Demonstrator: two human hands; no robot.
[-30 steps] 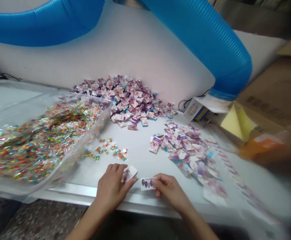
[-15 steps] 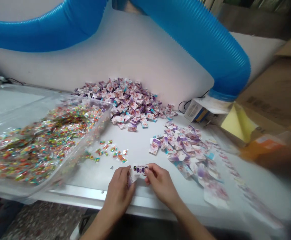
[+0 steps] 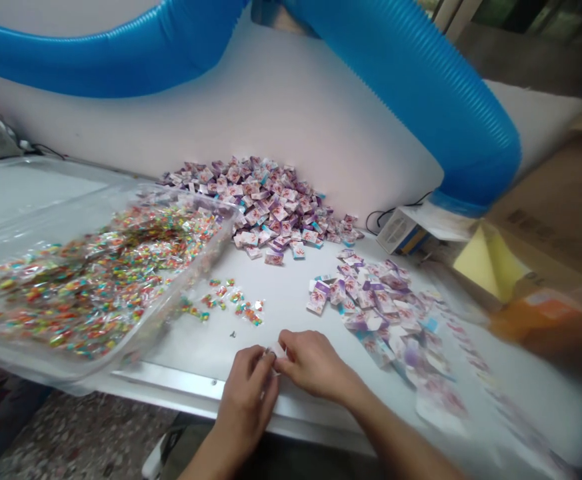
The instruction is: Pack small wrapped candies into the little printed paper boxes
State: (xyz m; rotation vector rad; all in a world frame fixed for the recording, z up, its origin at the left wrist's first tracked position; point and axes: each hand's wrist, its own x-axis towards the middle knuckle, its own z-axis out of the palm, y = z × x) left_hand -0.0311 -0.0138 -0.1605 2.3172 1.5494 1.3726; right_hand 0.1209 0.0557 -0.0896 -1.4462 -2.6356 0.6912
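Observation:
Between my fingertips, near the front edge of the table, is a small printed carton (image 3: 277,351), mostly covered by the fingers. My left hand (image 3: 249,387) is closed on its left side. My right hand (image 3: 311,363) pinches it from the right and above. Beyond my hands lie several small clear packets of coloured pieces (image 3: 248,311). To the right spreads a loose heap of small purple-and-white cartons (image 3: 371,293), some of them flat-looking. A larger pile of similar cartons (image 3: 271,200) rests against the wall.
A clear plastic bin (image 3: 171,280) full of coloured packets takes up the left. Blue ducting (image 3: 421,93) hangs overhead, its lower end at a box-shaped device (image 3: 401,230). A cardboard box (image 3: 561,220) and a yellow sheet (image 3: 491,260) stand at right.
My hands have come together around the small carton, hiding the printed face with dark ovals that showed before. The camera view has shifted slightly, moving the scene to the right.

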